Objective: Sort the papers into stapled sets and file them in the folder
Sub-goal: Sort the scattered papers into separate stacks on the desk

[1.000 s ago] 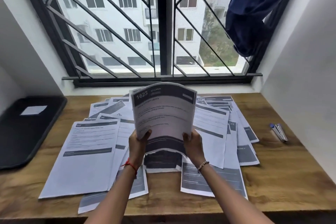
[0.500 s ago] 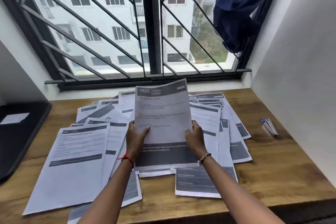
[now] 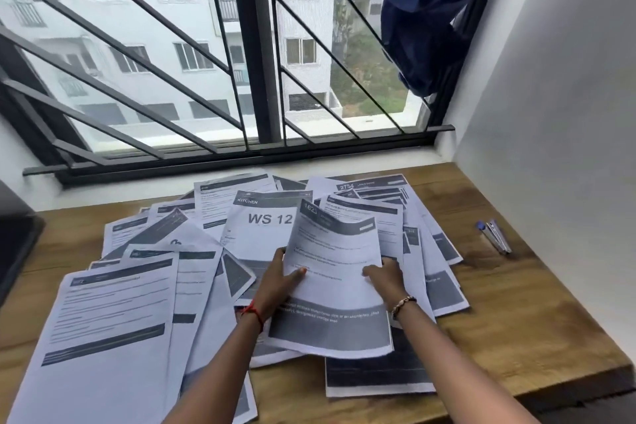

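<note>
Sheet edges in curled fingers of left hand, right hand; open desk rightward.

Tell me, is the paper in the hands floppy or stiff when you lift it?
Probably floppy: the held paper bows, its top edge curling, even with the left hand and right hand gripping both sides. Likely light, since a thumb-and-finger pinch lifts it. It could slip easily over the loose papers beneath.

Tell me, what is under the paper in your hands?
More printed sheets lie under the paper, one with a dark band sticking out at the near edge. The paper covers their middle parts and the table there.
</note>
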